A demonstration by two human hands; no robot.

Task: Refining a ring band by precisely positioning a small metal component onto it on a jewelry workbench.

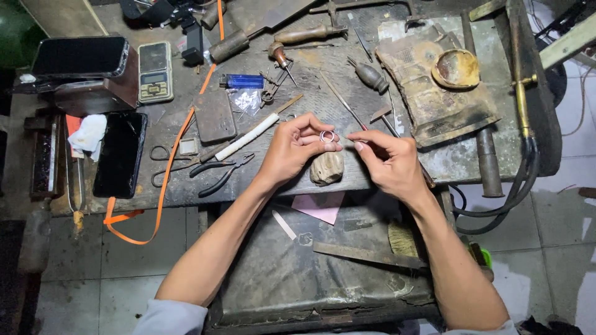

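Note:
My left hand pinches a small silver ring between thumb and fingertips, above a worn wooden bench peg at the front edge of the workbench. My right hand is just to the right, its thumb and forefinger pinched together on something thin near the ring; what it holds is too small to tell. A slim metal rod lies on the bench behind the hands.
Black-handled pliers, scissors, a white stick and a dark phone lie left. A small scale, blue lighter, charred block with dish and torch sit farther back. A dark tray hangs below.

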